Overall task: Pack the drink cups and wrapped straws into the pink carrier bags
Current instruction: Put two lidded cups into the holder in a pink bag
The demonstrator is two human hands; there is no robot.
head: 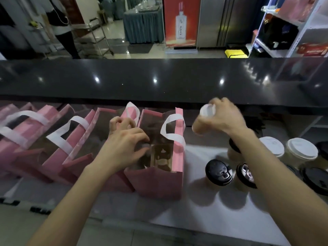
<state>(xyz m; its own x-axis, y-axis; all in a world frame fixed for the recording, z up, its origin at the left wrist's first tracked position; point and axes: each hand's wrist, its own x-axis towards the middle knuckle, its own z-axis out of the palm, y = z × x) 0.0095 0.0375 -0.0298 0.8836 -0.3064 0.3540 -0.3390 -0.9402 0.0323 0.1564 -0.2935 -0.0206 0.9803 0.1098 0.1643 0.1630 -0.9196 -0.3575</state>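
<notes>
The tan paper drink cup with the white plastic lid (204, 119) is up in the air, tilted with its lid toward the far counter, just right of the open pink paper carrier bag with white strap handles (159, 183). The right hand (225, 116) grasps it from above, fingers curled round the cup near the lid; the picture is blurred there, so the exact finger placing is unclear. The left hand (124, 141) sits at the mouth of that open bag, fingers bent over its left edge and reaching into the top, gripping the rim as far as can be told. Inside the bag a brown cardboard divider (162, 157) shows.

To the left, a row of more pink carrier bags (53, 139) stands side by side, white handles flopped over. To the right of the open bag, on the white work surface (195, 219), stand two tan cups with black lids (219, 172), close together. Behind the right forearm more cups wait: two white-lidded cups (301, 150) side by side, and black lids at the far right edge. Beyond it all runs a glossy black stone counter (159, 77), and past that a red poster with a white bottle (181, 22).
</notes>
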